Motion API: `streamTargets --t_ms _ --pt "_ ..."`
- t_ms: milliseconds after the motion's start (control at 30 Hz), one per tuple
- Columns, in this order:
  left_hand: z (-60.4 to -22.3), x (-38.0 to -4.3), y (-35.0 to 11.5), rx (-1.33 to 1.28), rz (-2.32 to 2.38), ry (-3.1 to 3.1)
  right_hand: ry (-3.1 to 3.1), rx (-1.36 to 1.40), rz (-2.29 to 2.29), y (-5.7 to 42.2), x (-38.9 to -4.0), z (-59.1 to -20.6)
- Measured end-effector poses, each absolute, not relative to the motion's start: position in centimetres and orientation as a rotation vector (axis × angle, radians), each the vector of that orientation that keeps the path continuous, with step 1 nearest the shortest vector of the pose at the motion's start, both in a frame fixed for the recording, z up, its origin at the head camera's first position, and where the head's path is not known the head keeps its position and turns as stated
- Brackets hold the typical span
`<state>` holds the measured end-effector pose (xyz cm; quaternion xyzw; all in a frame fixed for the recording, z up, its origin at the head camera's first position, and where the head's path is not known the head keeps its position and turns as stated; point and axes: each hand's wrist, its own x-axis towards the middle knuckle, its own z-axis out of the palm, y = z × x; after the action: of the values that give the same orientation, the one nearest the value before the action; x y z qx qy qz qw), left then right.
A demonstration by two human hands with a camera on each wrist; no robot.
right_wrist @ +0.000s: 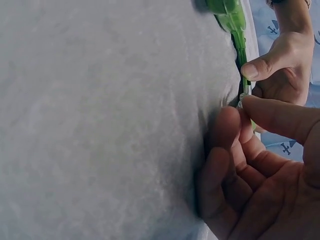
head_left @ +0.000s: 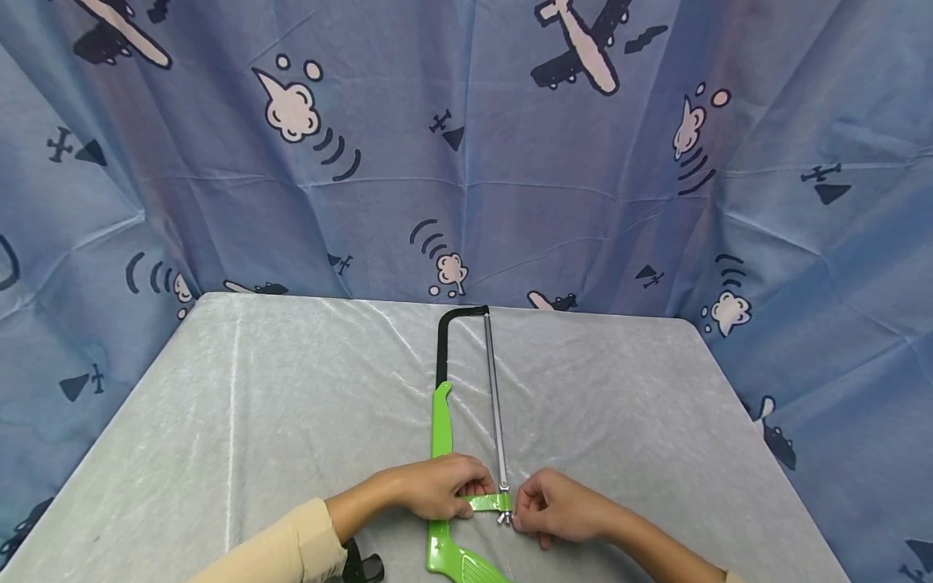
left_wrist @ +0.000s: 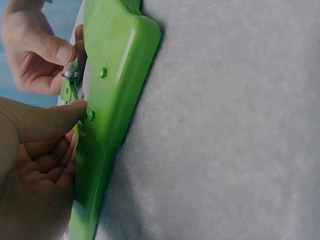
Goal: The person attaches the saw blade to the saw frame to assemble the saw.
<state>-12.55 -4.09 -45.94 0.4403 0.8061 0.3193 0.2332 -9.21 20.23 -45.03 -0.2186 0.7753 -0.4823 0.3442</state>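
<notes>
A hacksaw (head_left: 441, 421) with a green handle and a black front bow lies on the table, its silver blade (head_left: 495, 397) running along the right side. My left hand (head_left: 445, 486) pinches the green cross arm that joins the frame to the blade's near end; in the left wrist view its thumb lies against this arm. At the arm's end sits a metal wing nut (left_wrist: 72, 70). My right hand (head_left: 564, 506) has thumb and curled fingers at that wing nut, and the right wrist view shows the thumb tip on it. Fingers partly hide the nut there.
A pale velvety cloth covers the table (head_left: 313, 380). Behind and beside it hangs a blue curtain (head_left: 394, 154) printed with airplanes and clouds. A black object (head_left: 363, 567) sits by the left wrist, at the bottom of the head view.
</notes>
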Motion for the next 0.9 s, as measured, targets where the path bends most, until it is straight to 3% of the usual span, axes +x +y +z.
streamTargets --t_ms 900 --pt "-45.9 -12.6 -4.1 1.189 0.888 2.203 2.04 -0.658 -1.204 19.2 -9.5 -44.9"
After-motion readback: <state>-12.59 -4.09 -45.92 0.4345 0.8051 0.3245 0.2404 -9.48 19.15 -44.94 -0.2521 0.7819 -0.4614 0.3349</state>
